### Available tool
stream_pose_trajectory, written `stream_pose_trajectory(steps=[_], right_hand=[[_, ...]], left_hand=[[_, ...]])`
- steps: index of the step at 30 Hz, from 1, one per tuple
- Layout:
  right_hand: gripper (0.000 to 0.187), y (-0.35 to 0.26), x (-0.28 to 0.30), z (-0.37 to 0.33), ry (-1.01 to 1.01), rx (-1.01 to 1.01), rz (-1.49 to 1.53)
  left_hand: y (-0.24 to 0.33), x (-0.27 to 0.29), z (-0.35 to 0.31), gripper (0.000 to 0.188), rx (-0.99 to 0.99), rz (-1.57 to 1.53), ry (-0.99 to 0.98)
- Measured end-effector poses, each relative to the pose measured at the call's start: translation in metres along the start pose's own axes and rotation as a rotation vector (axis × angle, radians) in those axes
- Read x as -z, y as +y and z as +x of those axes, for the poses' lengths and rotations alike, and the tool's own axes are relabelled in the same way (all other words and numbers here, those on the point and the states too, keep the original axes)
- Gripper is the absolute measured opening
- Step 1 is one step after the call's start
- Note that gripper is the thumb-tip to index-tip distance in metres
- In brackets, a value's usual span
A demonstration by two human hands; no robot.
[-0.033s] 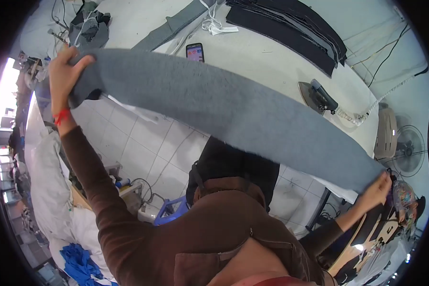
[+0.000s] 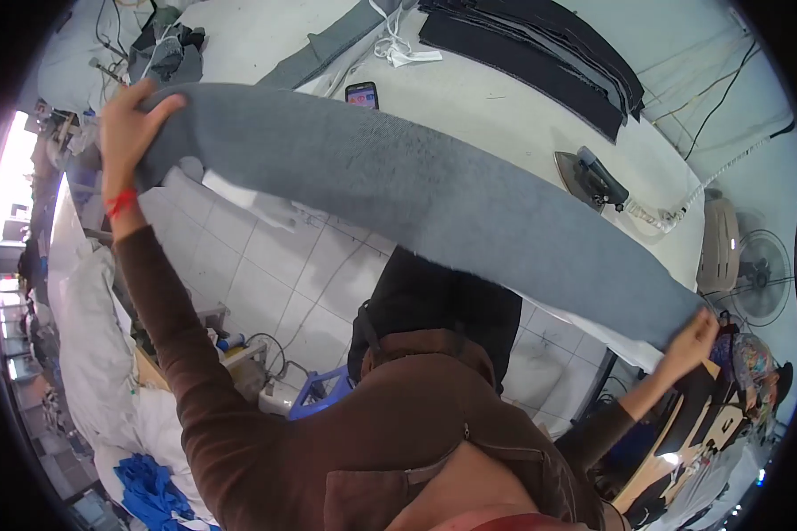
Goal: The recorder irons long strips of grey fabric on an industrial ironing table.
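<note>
A long grey fabric strip (image 2: 416,190) stretches across the front of me, over the near edge of the white table. My left hand (image 2: 135,133) grips its left end, thumb lying on top and the other fingers partly hidden behind the cloth. The right end is pinched in my right hand (image 2: 692,341), out at the far right. Between the two hands the strip hangs in a broad, slightly bowed band. Just beyond its upper edge lies a phone (image 2: 361,95) with a lit screen.
An iron (image 2: 598,181) with a wrapped cord rests on the white table (image 2: 496,106) at right. Behind it lies a stack of dark fabric pieces (image 2: 531,62). Grey cloth (image 2: 328,49) and white cords (image 2: 398,49) are farther back. A fan (image 2: 760,279) stands right, a blue stool (image 2: 321,391) below.
My left hand has shifted slightly right, and my right hand slightly left and up, both keeping hold of the strip. The strip's left part has risen a little toward the phone.
</note>
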State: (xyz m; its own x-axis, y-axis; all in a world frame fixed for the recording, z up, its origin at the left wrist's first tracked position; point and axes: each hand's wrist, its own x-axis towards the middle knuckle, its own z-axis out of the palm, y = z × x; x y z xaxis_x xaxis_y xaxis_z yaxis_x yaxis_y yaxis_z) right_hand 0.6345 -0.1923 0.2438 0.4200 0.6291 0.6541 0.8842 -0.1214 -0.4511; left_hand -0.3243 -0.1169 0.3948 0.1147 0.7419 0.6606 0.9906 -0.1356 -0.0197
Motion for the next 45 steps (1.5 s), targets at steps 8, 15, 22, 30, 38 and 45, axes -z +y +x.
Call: stream_pose_trajectory(steps=[8, 15, 22, 30, 38, 45], right_hand=[[0.025, 0.081, -0.192, -0.093, -0.275, -0.125, -0.038], [0.021, 0.101, -0.178, -0.119, -0.318, -0.106, -0.146], [0.018, 0.096, -0.181, -0.106, -0.323, -0.125, -0.079], [0.07, -0.032, -0.203, -0.146, -0.294, 0.068, -0.57], [0.065, -0.168, -0.227, -0.22, -0.75, 0.225, -0.064], [0.066, 0.117, -0.141, -0.163, -0.623, -0.026, -0.585]], left_hand=[[0.023, -0.261, -0.089, 0.047, -0.023, 0.177, -0.343], [0.32, -0.315, -0.167, 0.053, 0.052, -0.31, -0.469], [0.338, -0.329, -0.172, 0.069, 0.083, -0.078, -0.536], [0.42, -0.325, -0.157, 0.073, 0.094, -0.189, -0.649], [0.501, -0.343, -0.166, 0.07, 0.0, -0.17, -0.579], [0.507, -0.341, -0.162, 0.07, 0.001, -0.179, -0.593]])
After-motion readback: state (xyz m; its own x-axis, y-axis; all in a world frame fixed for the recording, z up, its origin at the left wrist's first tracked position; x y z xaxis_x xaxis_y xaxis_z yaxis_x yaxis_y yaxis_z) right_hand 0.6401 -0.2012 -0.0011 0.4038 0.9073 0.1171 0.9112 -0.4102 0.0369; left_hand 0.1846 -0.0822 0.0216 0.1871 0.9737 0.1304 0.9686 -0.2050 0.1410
